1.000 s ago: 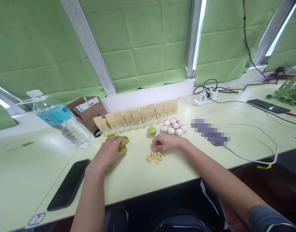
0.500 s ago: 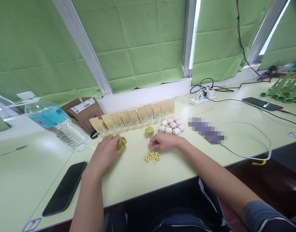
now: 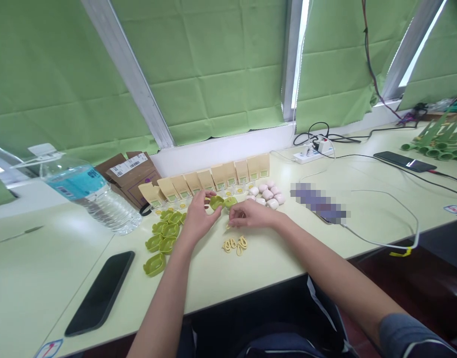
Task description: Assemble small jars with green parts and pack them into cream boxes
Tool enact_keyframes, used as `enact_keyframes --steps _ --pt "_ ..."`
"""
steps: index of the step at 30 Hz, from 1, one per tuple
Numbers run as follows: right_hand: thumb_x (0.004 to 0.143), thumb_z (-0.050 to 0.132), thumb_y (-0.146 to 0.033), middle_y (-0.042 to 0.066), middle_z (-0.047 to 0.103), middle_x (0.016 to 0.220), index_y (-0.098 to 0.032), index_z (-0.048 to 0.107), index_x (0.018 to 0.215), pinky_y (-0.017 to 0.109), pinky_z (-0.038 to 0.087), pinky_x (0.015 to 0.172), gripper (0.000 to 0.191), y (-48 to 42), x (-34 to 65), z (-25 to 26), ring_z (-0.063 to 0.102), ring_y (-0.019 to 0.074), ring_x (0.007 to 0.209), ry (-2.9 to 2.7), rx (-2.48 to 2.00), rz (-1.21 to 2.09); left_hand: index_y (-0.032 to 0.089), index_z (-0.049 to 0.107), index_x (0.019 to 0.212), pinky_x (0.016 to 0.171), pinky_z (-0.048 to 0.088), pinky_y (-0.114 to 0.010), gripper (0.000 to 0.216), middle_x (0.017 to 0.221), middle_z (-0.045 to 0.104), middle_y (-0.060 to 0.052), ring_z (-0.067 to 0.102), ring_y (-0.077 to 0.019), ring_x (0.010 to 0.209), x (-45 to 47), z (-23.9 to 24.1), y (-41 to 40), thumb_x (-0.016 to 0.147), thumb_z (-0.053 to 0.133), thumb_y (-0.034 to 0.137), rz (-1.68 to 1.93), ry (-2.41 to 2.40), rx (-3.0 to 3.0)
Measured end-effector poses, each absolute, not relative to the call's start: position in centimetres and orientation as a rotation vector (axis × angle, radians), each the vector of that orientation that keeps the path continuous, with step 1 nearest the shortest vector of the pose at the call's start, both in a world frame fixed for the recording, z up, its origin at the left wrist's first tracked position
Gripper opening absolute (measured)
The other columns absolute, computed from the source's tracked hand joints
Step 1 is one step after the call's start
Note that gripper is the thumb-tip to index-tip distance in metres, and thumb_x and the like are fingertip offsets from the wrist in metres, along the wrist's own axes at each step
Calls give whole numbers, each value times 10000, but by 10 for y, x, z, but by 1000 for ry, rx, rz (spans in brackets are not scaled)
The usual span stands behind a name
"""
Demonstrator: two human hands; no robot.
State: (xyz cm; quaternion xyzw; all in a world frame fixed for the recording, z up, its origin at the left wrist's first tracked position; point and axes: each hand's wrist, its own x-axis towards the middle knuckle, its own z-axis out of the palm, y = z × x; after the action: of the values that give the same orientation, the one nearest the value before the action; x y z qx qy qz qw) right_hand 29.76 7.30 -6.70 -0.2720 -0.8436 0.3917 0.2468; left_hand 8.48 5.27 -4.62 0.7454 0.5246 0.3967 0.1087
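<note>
My left hand [image 3: 199,219] is closed on a small green shell-like piece [image 3: 216,202], gripped between thumb and fingers and raised a little above the table. Right beside it stands a small clear jar with a green top [image 3: 230,202], partly covered by my hands. My right hand [image 3: 252,214] pinches a small yellow loop [image 3: 228,226], most of it hidden by the fingertips. Several more yellow loops [image 3: 234,244] lie loose just below that hand. To the left, several hollow green pieces [image 3: 154,264] sit in rows, partly behind my left forearm.
Behind my hands runs a row of beige card packs [image 3: 212,181]. Whitish-pink rounded pieces [image 3: 267,194] cluster to the right. A dark phone [image 3: 100,293], a large water bottle [image 3: 94,191], a cardboard box [image 3: 133,176], a power strip [image 3: 312,153] and cables surround the area.
My left hand has moved right from the green rows to beside the jar, bringing one green piece. My right hand has lifted slightly from the loops with one in its fingers.
</note>
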Motion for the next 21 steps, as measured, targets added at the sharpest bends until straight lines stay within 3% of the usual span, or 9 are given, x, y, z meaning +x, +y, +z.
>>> enact_keyframes --steps 8,21 --pt "856 693 -307 23 722 830 -186 670 888 230 507 632 127 77 297 -74 651 130 717 -2181 -649 837 225 569 1156 802 525 -350 366 1156 644 -82 635 -210 1010 97 -70 63 806 675 250 1422 1550 2106" --pt "893 652 -275 44 692 943 -197 697 993 229 467 604 134 80 297 -72 565 97 645 -2039 -671 566 233 514 1274 940 566 -418 498 1162 654 -79 667 -210 1042 94 -81 48 816 708 257 1481 1459 2153"
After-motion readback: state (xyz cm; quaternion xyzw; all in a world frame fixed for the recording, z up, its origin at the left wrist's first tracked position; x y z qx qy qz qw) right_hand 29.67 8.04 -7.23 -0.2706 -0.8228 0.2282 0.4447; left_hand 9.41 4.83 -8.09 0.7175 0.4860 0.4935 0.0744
